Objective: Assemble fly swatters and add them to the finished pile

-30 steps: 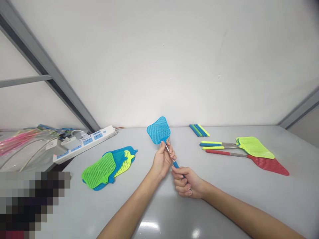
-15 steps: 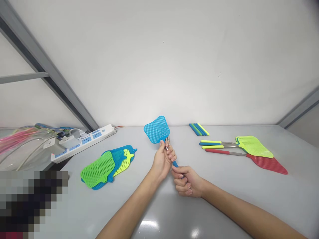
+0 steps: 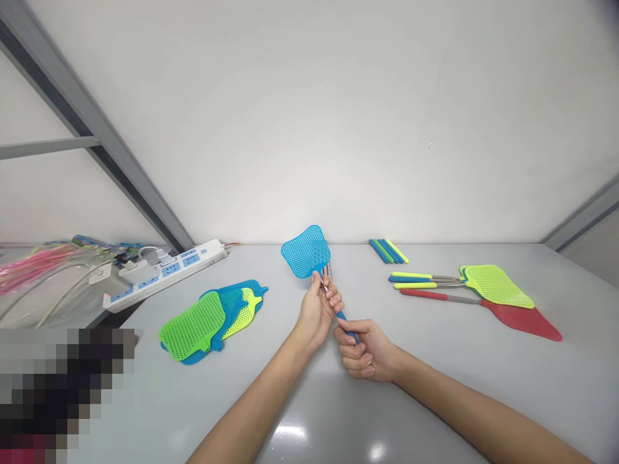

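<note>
A fly swatter with a blue mesh head point(image 3: 304, 251) is held up in front of me over the table. My left hand point(image 3: 316, 312) is closed around its metal rod just below the head. Lower down, my right hand point(image 3: 362, 351) is wrapped round the blue handle point(image 3: 342, 316). Behind the swatter, partly hidden by the head and my left fingers, stand some thin metal rods point(image 3: 329, 265). Loose swatter heads in green point(image 3: 192, 325), blue and yellow lie overlapped to the left.
Several coloured handle tubes point(image 3: 388, 251) lie side by side near the wall. At right, whole swatters with yellow point(image 3: 500, 285) and red point(image 3: 525, 319) heads are stacked. A white power strip point(image 3: 167, 274) and plastic-wrapped pink items point(image 3: 36, 267) sit at left.
The view has shifted slightly, moving everything a little. Both hands keep their hold on the swatter, and slightly more of the blue handle shows at my right hand.
</note>
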The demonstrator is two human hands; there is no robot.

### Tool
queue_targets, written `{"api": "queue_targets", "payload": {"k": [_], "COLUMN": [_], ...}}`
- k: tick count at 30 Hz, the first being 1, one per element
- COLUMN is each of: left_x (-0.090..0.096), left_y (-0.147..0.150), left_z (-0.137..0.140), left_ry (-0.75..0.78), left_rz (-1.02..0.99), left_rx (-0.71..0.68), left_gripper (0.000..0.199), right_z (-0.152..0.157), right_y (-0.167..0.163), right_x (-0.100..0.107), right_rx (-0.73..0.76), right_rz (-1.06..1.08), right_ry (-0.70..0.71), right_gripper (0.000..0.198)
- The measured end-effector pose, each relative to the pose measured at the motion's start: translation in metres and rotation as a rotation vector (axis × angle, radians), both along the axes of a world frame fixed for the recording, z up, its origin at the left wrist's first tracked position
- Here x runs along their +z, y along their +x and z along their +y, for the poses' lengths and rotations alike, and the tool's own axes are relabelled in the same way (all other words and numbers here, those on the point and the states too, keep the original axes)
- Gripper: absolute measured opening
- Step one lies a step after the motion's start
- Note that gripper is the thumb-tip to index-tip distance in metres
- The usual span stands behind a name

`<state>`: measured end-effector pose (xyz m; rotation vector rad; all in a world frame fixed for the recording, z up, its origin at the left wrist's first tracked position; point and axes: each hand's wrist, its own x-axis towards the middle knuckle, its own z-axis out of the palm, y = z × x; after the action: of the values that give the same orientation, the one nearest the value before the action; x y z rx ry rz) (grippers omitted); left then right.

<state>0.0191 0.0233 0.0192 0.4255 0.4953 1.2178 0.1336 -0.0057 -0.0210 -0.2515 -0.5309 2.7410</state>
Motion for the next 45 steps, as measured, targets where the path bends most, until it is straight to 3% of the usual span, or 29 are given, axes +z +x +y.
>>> {"api": "queue_targets", "payload": {"k": [19, 27, 36, 45], "left_x": [0.002, 0.005, -0.004, -0.005], "left_y": [0.002, 0.004, 0.001, 0.0], "left_z": [-0.003, -0.003, -0.005, -0.005], "left_ry": [0.043, 0.014, 0.115, 0.123], "left_rz": [0.064, 0.068, 0.168, 0.235], "left_rx": [0.007, 0.058, 0.041, 0.069], "left_gripper": [0.028, 0.027, 0.025, 0.025], "right_z": [-0.005, -0.002, -0.001, -0.002], "right_y": [-0.005, -0.005, -0.005, -0.005], "right_x": [0.014, 0.01, 0.004, 0.007], "right_rx": [-0.088, -0.066, -0.088, -0.1], "right_rz": [-0.234, -0.163, -0.155, -0.18], "right_ry": [0.065, 0.023, 0.049, 0.058], "right_gripper": [0.053, 0.057, 0.063, 0.065]}}
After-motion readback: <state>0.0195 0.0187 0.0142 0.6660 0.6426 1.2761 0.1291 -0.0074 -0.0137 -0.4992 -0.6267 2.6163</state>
